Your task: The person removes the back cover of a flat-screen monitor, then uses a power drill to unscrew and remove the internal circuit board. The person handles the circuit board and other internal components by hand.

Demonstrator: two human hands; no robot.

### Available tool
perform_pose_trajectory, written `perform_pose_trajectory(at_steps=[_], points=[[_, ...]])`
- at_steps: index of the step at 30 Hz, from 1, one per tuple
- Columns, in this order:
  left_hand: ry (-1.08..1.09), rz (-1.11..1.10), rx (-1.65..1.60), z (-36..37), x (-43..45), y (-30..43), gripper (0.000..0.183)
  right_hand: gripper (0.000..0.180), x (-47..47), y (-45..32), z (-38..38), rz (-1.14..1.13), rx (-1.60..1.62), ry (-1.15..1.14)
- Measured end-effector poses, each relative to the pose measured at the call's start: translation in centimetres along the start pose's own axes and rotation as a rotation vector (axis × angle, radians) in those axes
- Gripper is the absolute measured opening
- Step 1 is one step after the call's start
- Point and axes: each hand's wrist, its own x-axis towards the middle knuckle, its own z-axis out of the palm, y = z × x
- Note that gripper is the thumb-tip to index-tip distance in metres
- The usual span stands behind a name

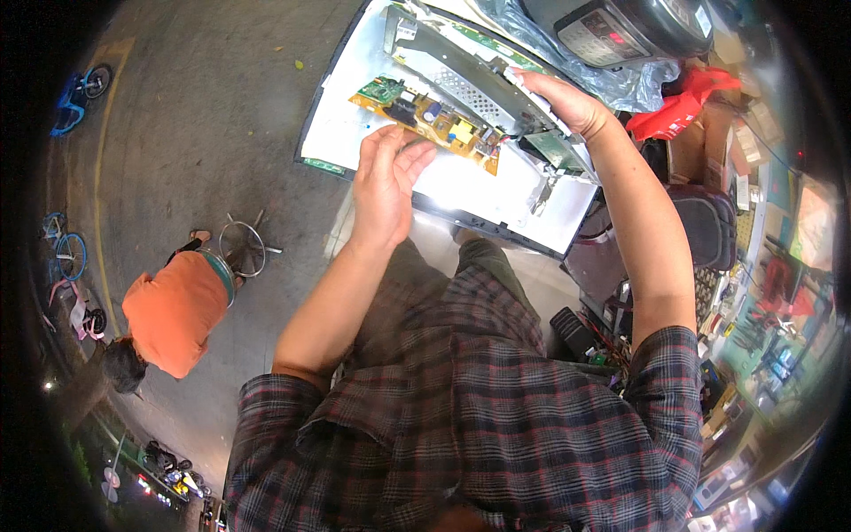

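Note:
My left hand [389, 186] has its fingers at the near edge of a tan power supply circuit board [445, 123], gripping it there; the fingertips are partly hidden. Capacitors, a yellow transformer and a small green board sit on its face. My right hand [565, 100] grips the upper right edge of a perforated metal chassis [472, 86], which is tilted up. Wires run from the board's right end towards the chassis. Beneath both lies a brightly lit white panel [459, 186] with a black frame, apparently part of a flat display. A green circuit board [555, 149] shows inside the chassis.
A dark appliance with a lit control panel [602, 40] stands beyond the panel, beside clear plastic wrap [638, 86] and a red plastic bag [685, 106]. Cluttered shelves line the right side. At left, a person in an orange shirt [176, 312] bends near a metal stool [243, 249].

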Motion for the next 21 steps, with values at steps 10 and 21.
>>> perform_pose_trajectory(at_steps=[10,21], points=[[-0.106,0.060,0.128,1.7,3.5,0.3,0.027,0.056,0.0,0.3,-0.5,0.079,0.050,0.071],[0.149,0.370,0.669,-0.4,7.5,-0.7,0.054,0.054,0.7,-1.0,-2.9,0.169,-0.047,0.058]])
